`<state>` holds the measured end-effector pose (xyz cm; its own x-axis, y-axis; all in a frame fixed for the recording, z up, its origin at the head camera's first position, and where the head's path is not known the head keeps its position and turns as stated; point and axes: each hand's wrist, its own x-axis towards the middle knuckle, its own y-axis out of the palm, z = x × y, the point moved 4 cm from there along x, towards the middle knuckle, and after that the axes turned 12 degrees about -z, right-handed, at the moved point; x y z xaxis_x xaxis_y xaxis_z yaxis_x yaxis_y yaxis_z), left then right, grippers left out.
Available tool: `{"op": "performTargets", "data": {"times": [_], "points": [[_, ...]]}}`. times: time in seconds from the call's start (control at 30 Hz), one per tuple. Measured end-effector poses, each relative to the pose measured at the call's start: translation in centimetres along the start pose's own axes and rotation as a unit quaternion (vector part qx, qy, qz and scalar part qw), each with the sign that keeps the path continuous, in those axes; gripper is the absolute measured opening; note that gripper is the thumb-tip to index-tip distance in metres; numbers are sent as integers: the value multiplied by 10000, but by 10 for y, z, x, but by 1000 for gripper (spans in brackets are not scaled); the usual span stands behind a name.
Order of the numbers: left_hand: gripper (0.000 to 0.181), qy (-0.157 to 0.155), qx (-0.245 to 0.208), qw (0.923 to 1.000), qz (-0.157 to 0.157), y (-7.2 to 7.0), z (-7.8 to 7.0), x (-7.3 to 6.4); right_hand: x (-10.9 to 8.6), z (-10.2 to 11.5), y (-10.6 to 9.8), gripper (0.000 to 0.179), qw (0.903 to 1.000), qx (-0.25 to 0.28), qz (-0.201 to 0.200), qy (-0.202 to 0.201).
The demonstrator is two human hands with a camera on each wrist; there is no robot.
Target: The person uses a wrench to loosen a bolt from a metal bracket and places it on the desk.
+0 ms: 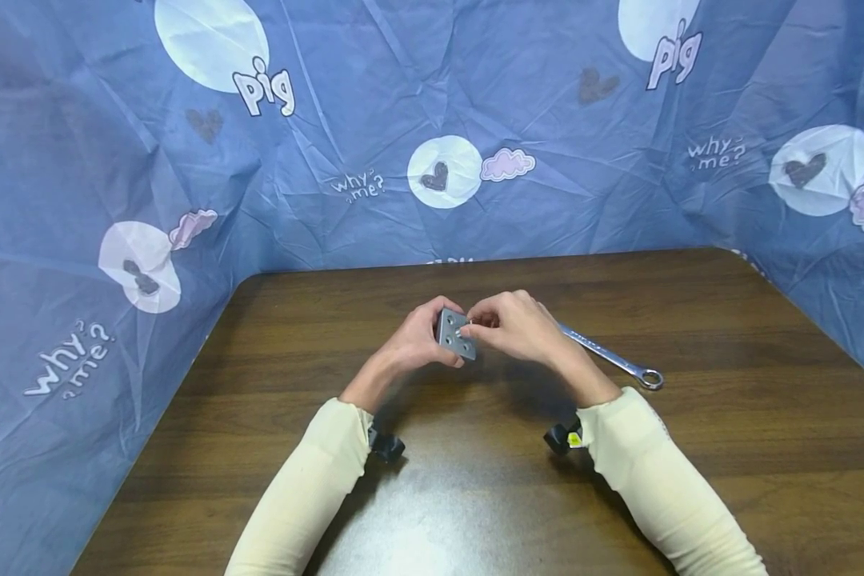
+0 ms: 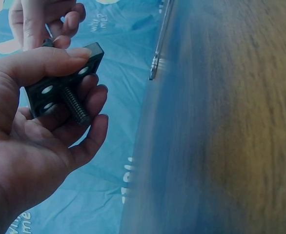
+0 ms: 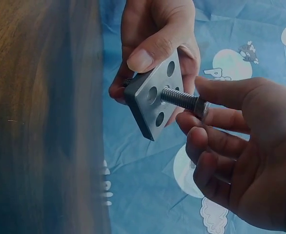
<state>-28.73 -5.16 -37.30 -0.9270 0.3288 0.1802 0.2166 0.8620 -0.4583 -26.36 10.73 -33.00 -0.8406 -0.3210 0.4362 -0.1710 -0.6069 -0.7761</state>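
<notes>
Above the tabletop (image 1: 295, 336), you hold a drilled metal plate (image 3: 165, 107) tilted in your left hand (image 1: 415, 340), with a bolt (image 3: 182, 99) passing through the hole at its centre. Left fingers: clamped on the plate, thumb across one edge and the others curled about the opposite side. Right hand (image 1: 522, 324): thumb and fingers drawn together, pinching the bolt at its head. Thread is exposed between head and plate, and the left wrist view shows more thread projecting beyond the other face. Judged by its thickness and metallic look, the plate is rigid, fairly heavy for its size and unlikely to break; its smooth faces may prove slippery, so your best hold is on the edges, clear of the holes and the bolt's path. The bolt is probably just as stiff; take it by the head, whose wider shape should give you better purchase than the thread, which may scrape skin. You have a wrench (image 1: 612, 358) lying on the tabletop near your right forearm. Whether the thread sits loose or tight, you cannot tell.
</notes>
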Motion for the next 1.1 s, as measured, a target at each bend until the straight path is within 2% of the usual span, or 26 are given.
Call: {"op": "performTargets", "data": {"times": [0.2, 0.67, 0.87, 1.1], "points": [[68, 26, 27, 10000, -25, 0, 0, 0, -1, 3, -2, 20, 9993, -4, -109, -345], [68, 74, -24, 10000, -35, 1, 0, 1, -1, 9, 0, 27, 9959, 248, -409, -770], [65, 126, -160, 9998, -84, 1, 0, 1, -2, 4, -1, 45, 9992, 60, -166, -353], [67, 160, -16, 9998, -102, -1, -1, 1, 0, -5, 2, 36, 9985, -161, -128, 515]]}}
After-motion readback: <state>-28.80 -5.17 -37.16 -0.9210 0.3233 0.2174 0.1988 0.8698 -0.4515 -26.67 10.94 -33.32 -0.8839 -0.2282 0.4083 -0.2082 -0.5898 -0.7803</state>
